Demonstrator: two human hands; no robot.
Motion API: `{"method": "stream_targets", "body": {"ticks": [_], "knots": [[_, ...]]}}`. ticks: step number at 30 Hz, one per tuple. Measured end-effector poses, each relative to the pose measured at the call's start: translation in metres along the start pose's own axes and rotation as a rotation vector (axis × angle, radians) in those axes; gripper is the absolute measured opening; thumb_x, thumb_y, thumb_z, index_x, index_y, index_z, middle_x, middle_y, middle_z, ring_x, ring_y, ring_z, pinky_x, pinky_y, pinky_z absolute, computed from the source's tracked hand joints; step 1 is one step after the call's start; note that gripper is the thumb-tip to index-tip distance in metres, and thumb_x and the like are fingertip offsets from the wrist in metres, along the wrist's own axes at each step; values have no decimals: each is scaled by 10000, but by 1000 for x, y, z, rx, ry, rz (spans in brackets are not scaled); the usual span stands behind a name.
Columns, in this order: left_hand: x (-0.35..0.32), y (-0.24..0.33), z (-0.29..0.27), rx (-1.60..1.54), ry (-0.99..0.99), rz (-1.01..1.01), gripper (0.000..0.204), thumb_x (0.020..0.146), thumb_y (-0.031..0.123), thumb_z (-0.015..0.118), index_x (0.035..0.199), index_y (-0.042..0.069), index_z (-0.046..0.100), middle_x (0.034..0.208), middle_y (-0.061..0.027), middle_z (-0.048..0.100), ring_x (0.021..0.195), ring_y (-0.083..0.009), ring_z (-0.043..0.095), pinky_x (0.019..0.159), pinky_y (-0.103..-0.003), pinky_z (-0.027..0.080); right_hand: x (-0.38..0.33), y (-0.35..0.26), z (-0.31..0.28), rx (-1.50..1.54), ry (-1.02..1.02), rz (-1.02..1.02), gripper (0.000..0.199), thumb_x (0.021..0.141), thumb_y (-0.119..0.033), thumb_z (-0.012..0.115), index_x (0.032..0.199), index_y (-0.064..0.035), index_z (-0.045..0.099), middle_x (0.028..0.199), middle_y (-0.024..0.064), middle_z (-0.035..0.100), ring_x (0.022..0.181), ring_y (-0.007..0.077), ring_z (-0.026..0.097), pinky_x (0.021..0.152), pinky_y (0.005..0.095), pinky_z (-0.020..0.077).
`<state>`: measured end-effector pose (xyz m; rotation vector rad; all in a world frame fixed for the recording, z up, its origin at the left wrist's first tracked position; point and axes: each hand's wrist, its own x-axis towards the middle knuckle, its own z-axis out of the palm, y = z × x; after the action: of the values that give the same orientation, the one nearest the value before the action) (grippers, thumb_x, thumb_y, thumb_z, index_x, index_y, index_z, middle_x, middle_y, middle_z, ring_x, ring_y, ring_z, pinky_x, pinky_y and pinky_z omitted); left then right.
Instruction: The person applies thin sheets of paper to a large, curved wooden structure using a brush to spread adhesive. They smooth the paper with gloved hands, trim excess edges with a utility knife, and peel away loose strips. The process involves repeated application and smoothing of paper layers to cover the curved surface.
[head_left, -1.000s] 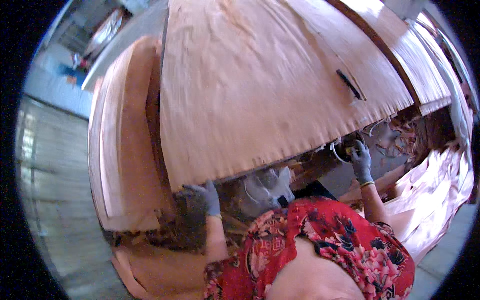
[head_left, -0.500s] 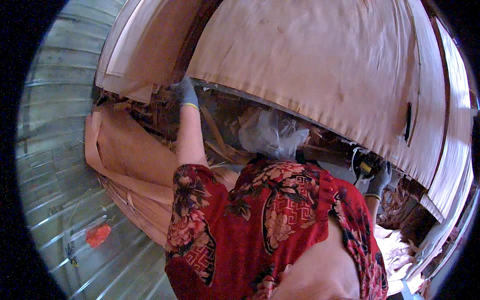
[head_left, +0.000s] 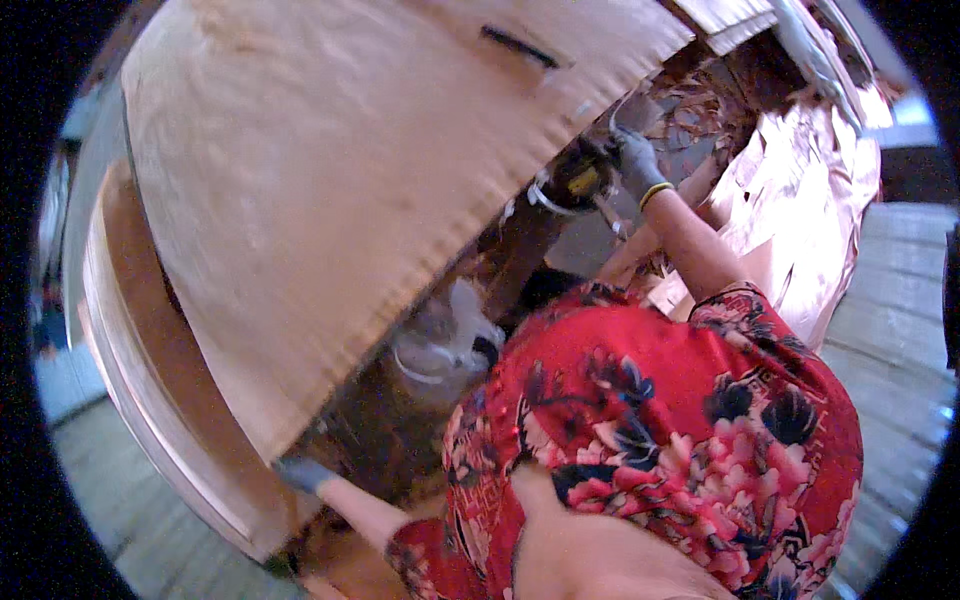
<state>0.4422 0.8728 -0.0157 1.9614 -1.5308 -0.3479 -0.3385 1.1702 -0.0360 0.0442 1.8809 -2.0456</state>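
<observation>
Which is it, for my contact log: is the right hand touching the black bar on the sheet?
Apart: the head view shows a stretch of sheet between the right hand and the black bar.

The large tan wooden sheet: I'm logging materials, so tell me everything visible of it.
The large tan wooden sheet has wavy marks and a rippled near edge slanting from lower left to upper right. It lies broad side up, partly out of view. A slim black strip rests on it; the gray-gloved left hand is at its lower corner, contact unclear.
</observation>
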Motion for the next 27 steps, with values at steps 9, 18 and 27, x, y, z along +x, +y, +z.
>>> {"method": "stream_targets", "body": {"ticks": [9,18,27], "knots": [[-30,58,68,-315,49,-260,545,868,379,437,1283,29,388,1330,-137,371,1193,-257,367,1021,-392,232,76,5,9,-216,103,6,251,830,-259,519,942,-44,583,802,64,593,715,183,546,658,323,442],[30,18,31,-547,189,-184,520,843,379,458,1248,55,426,1281,-129,418,1153,-262,392,985,-388,286,-24,-77,110,-415,169,-114,581,764,-325,604,1186,41,445,1150,197,531,1047,282,513,847,358,409],[17,46,50,-1125,-391,-711,503,774,429,536,1126,74,476,1138,-140,510,916,-313,511,722,-461,437,35,-30,108,117,395,256,471,742,-309,677,1054,22,558,1013,107,570,828,194,511,721,332,423]]}}
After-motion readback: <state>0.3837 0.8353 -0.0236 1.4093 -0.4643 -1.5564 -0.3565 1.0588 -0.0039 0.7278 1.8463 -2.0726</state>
